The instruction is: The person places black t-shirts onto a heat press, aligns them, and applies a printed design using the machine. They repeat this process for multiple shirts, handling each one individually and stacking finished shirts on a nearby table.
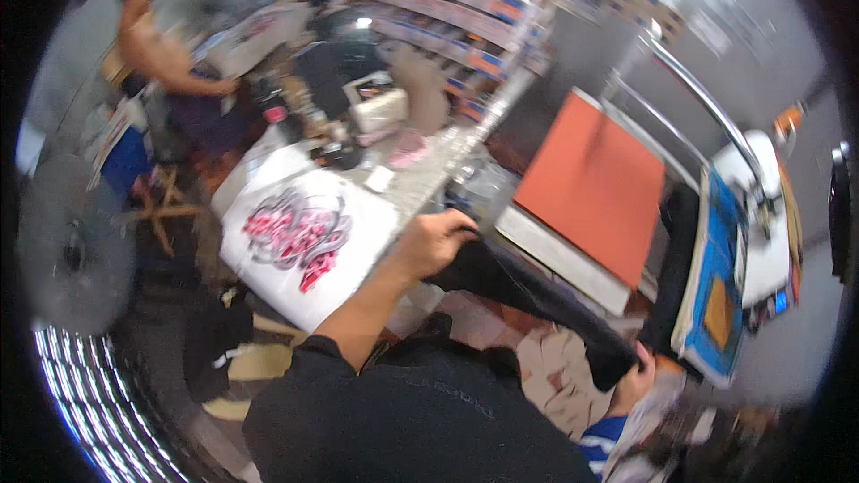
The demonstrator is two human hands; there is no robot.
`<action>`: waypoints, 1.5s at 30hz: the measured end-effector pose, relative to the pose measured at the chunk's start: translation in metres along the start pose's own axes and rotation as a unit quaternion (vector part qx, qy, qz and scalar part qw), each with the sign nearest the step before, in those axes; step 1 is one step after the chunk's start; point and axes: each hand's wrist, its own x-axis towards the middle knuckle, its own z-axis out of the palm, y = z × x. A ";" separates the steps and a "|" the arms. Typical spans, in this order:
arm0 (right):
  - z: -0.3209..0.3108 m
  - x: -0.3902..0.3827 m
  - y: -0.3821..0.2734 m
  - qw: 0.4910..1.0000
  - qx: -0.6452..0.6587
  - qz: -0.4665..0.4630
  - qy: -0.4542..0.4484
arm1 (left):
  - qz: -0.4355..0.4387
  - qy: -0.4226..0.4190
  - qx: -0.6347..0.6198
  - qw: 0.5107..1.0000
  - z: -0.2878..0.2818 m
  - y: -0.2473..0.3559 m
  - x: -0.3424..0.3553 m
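My left hand is closed on one end of a black cloth, while my right hand grips its other end low on the right. The cloth hangs stretched between them, beside the heat press's orange pad on a pale base. To the left lies a white sheet printed with pink, red and grey shapes, partly behind my left forearm. The press's swung-aside blue-edged upper plate is at the right, with another dark cloth between it and the pad.
A shirtless person stands at the upper left. A cluttered counter runs behind the printed sheet, and shelving with small boxes is at the back. A fan is at the far left, with a wooden stool nearby.
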 end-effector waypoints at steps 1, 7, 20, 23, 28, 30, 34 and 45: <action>-0.002 0.006 -0.016 0.999 0.005 0.011 -0.045 | -0.039 -0.017 -0.045 0.998 -0.003 -0.017 -0.001; 0.023 -0.015 0.034 0.993 0.012 0.106 0.050 | -0.117 -0.125 -0.081 0.982 0.020 -0.056 0.007; -0.032 0.222 -0.083 0.985 -0.140 -0.088 -0.042 | -0.015 0.047 -0.033 0.998 0.036 -0.026 0.179; -0.017 0.331 -0.114 0.962 -0.260 -0.028 -0.084 | 0.003 0.044 0.077 0.996 0.055 -0.005 0.289; 0.059 0.515 -0.013 0.931 -0.311 -0.105 -0.161 | -0.028 -0.081 0.137 0.987 0.121 -0.112 0.449; 0.098 0.545 0.042 0.919 -0.365 -0.037 -0.147 | -0.072 -0.097 0.231 0.965 0.169 -0.148 0.484; 0.189 0.554 0.119 0.900 -0.387 0.152 -0.129 | -0.201 -0.034 0.347 0.916 0.232 -0.205 0.500; 0.251 0.598 0.135 0.971 -0.127 0.202 0.022 | -0.231 0.083 0.098 0.964 0.300 -0.242 0.558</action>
